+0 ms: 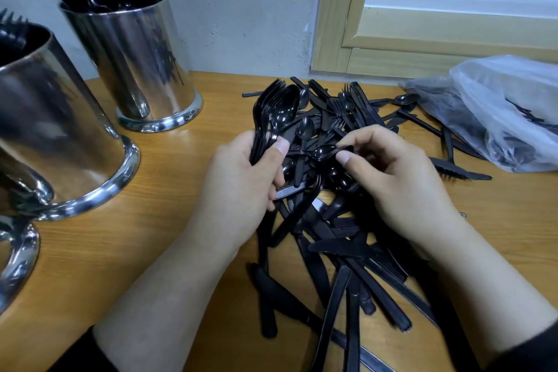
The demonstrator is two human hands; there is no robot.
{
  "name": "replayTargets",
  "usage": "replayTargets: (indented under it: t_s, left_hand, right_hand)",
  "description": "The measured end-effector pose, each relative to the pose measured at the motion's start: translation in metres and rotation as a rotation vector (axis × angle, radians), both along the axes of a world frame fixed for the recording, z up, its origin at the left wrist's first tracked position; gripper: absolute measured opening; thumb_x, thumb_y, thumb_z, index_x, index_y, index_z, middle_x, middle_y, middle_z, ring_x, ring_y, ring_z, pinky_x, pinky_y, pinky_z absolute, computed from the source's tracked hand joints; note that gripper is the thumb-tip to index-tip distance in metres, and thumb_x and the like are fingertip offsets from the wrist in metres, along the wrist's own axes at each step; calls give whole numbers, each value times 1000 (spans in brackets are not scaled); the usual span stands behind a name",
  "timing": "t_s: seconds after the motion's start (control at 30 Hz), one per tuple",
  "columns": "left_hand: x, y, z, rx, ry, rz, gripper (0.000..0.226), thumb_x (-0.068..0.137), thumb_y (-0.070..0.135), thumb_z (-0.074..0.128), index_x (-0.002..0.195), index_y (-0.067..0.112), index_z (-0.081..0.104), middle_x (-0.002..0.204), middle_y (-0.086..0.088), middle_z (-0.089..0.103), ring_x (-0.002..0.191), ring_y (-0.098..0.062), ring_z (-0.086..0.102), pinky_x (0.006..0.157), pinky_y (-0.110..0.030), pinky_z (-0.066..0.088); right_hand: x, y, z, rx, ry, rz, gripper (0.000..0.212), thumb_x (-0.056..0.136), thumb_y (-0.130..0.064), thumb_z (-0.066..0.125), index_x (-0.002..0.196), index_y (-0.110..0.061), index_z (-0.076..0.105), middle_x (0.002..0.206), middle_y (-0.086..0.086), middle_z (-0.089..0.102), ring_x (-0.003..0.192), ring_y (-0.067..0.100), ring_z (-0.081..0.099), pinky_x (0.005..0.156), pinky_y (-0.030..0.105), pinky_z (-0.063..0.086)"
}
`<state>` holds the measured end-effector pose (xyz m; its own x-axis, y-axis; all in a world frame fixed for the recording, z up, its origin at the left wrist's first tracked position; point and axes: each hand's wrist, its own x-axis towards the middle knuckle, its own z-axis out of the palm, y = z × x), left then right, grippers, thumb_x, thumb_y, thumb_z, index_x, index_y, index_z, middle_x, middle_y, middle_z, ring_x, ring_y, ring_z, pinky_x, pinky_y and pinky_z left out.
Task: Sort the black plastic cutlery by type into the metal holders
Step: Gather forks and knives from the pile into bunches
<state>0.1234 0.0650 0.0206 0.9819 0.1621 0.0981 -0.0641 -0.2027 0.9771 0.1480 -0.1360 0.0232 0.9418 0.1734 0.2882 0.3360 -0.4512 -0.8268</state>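
Note:
A heap of black plastic cutlery (pixel 341 238) lies on the wooden table (pixel 169 196), knives, forks and spoons mixed. My left hand (pixel 238 187) grips a bundle of spoons and forks (pixel 274 115) held upright above the heap's left side. My right hand (pixel 395 178) pinches a single small spoon (pixel 324 151) between thumb and fingers, just right of the bundle. A metal holder (pixel 142 63) at the back left stands full of spoons. A nearer metal holder (pixel 51 136) at the left has fork tines showing at its rim.
A third metal holder's base (pixel 15 254) shows at the left edge. A clear plastic bag (pixel 501 112) with more cutlery lies at the back right. A wooden window frame (pixel 422 39) and a white wall stand behind the table.

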Motion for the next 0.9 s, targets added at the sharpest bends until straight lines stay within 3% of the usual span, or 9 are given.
replayTargets:
  t_s: [0.07, 0.13, 0.3, 0.4, 0.47, 0.53, 0.63, 0.77, 0.9]
  left_hand:
    - [0, 1, 0, 0, 8, -17, 28, 103, 28, 60, 82, 10, 65, 68, -2, 71, 58, -14, 67, 56, -20, 51]
    - [-1, 0, 0, -17, 32, -70, 24, 103, 26, 60, 87, 11, 69, 75, -2, 75, 67, -14, 73, 61, -19, 55]
    - [-9, -4, 4, -63, 123, -239, 18, 104, 28, 58, 102, 14, 71, 83, -5, 77, 69, -22, 75, 63, -32, 61]
    - [-11, -5, 4, -6, 119, -304, 25, 106, 31, 54, 99, 11, 68, 77, -9, 72, 52, -23, 59, 48, -31, 51]
    - [-11, -7, 1, 1, 146, -341, 35, 104, 36, 56, 99, 2, 64, 72, -18, 60, 49, -19, 43, 42, -26, 36]
    - [-11, -9, 2, -41, 193, -353, 34, 99, 38, 63, 104, 4, 66, 71, -13, 47, 48, -15, 34, 40, -24, 28]
    - [-9, -5, 4, -110, 212, -265, 14, 96, 31, 69, 97, 17, 72, 70, -6, 46, 47, -11, 33, 39, -22, 28]
    - [-5, 0, 0, -117, 167, -130, 25, 100, 33, 65, 86, 13, 64, 67, -2, 53, 48, -12, 38, 39, -22, 30]
    - [-5, -2, -1, -117, 149, -96, 26, 101, 34, 63, 89, 11, 64, 64, 1, 53, 46, -10, 38, 39, -21, 29]
  right_hand:
    - [-3, 0, 1, 73, -24, 10, 7, 94, -24, 69, 95, -31, 68, 89, -5, 66, 81, 18, 59, 74, 31, 48]
    - [-5, 1, 1, 110, -64, 5, 10, 94, -21, 69, 95, -31, 69, 89, -4, 67, 81, 19, 61, 74, 29, 49]
    - [-6, 6, 0, 187, -132, -53, 14, 94, -20, 70, 96, -33, 71, 87, -6, 71, 78, 10, 63, 72, 23, 50]
    - [-4, 7, -1, 205, -186, -129, 13, 94, -20, 70, 99, -33, 72, 87, -12, 71, 80, 6, 64, 76, 24, 49]
    - [-5, 8, -1, 201, -204, -172, 13, 94, -22, 71, 101, -33, 73, 89, -11, 72, 85, 10, 67, 79, 28, 52]
    - [-5, 8, 0, 185, -199, -204, 11, 95, -26, 69, 103, -33, 73, 91, -11, 74, 88, 11, 68, 80, 26, 53]
    - [0, 1, 2, -80, -156, -247, 16, 97, -32, 64, 111, -31, 71, 100, -16, 69, 94, 1, 61, 85, 21, 48]
    - [2, -1, -1, -577, -18, -157, 31, 93, -44, 64, 118, -27, 69, 112, -10, 58, 110, 12, 51, 100, 39, 43]
    - [-1, 7, 1, -693, 74, -132, 33, 93, -48, 63, 122, -31, 67, 114, -7, 54, 117, 19, 47, 103, 44, 38]
